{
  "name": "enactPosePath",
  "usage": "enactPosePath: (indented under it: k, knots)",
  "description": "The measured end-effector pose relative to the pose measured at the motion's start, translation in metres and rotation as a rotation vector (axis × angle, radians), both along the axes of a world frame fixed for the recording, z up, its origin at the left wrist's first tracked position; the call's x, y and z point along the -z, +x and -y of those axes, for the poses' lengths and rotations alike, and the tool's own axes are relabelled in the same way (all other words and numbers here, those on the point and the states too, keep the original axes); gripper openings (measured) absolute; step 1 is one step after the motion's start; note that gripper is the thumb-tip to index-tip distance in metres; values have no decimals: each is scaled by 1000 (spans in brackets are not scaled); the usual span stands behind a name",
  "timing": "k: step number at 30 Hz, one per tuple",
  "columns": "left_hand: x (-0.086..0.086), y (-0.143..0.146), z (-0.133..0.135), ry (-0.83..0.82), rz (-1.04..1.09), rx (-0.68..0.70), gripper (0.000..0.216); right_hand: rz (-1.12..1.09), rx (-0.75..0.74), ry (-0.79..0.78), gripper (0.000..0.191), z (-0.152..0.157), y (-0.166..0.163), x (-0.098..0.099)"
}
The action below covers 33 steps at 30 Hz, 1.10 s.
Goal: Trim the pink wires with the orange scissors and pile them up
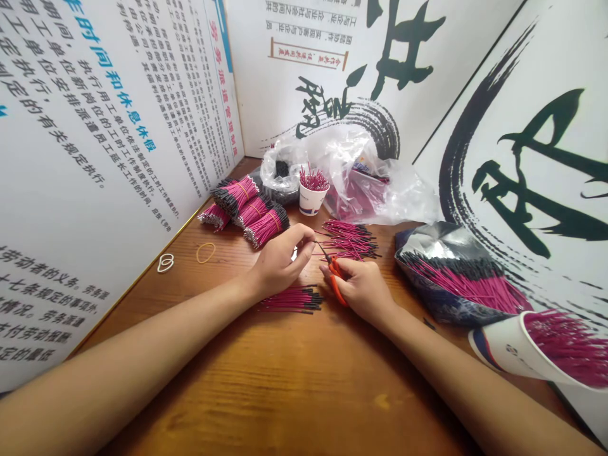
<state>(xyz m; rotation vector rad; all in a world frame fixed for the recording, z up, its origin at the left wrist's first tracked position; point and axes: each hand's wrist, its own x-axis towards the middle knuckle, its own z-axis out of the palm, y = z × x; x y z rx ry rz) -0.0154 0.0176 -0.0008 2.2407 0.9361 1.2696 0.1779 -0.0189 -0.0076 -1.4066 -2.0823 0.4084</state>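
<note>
One dark bag of pink wires near the tabletop's right edge; two paper cups; at least four banded bundles towards the back left corner; two loose wire piles mid-tabletop; the right hand is clasped round one pair of orange-handled scissors there; the left hand's thumb and forefinger meet by the blades, anything between too small to tell; clear bags crowd the back edge; the left forearm partly overlaps the nearer pile.

The scissor handles are showing orange, the wires are pairing magenta with black ends, the white paper cup is bearing navy markings, and the brown table is displaying grain.
</note>
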Motion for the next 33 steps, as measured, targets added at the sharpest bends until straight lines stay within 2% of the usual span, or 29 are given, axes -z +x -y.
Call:
enactPosePath:
  k: [4, 10, 33]
  knots:
    - [0, 0, 0, -19, 26, -8, 7, -13, 8, 27, 47, 0, 0, 1]
    - [4, -1, -1, -35, 19, -11, 5, -20, 1, -17, 44, 2, -3, -4]
    - [6, 0, -2, 34, 0, -47, 5, -19, 2, -69, 41, 2, -2, -4]
